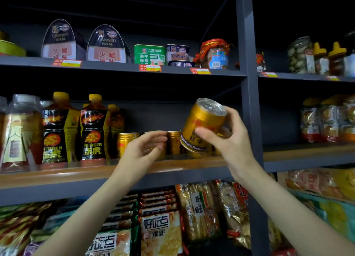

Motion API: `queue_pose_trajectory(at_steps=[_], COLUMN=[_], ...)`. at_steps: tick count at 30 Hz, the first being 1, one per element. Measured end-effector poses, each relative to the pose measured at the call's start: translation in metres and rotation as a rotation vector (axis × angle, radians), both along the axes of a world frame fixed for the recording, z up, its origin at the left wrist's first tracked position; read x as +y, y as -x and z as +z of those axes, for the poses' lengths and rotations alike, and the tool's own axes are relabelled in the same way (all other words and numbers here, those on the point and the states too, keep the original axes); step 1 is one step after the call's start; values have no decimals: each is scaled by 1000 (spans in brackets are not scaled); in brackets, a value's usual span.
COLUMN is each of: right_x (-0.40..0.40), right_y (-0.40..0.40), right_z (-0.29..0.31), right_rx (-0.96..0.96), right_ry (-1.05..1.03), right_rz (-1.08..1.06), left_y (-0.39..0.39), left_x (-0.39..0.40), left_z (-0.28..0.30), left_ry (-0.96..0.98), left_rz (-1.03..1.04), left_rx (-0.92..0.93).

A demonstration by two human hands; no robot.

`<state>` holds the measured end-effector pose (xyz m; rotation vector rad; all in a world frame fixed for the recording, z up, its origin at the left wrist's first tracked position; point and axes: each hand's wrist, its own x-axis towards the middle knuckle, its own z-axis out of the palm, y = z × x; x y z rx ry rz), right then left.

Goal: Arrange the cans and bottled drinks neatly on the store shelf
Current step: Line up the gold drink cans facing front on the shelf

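My right hand (pixel 228 138) grips a tilted gold energy-drink can (pixel 203 125) above the middle shelf (pixel 76 175); my left hand (pixel 146 150), loosely curled, holds nothing beside the standing gold cans (pixel 126 143). Next, I judge: upright it, set it in the row.

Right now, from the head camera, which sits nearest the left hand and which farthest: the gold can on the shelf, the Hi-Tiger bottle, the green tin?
From the left hand:
1. Gold can on the shelf, just to its left on the middle shelf.
2. Hi-Tiger bottle, further left on the same shelf.
3. Green tin, on the shelf above.
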<state>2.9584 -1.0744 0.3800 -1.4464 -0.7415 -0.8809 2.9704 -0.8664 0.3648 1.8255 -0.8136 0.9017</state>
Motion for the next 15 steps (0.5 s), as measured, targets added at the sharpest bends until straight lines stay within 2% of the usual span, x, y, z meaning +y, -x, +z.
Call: queue_pose_trajectory(at_steps=[2,5,10,15], right_x=[-2,-11,-26,-47], right_y=[2,2,9,15], right_z=[0,0,-6,-7], right_rx=[367,635,692,659], right_ry=[-301,-577,-664,-561], right_rz=[389,646,773,752], left_y=[1,1,1,-3], left_x=[-2,-4,-13,-39], left_z=[0,-2,-9,-11], left_ry=[-5,-38,-34,-37], left_rz=[16,46,36,20], left_rx=[-4,-18,-2,-4])
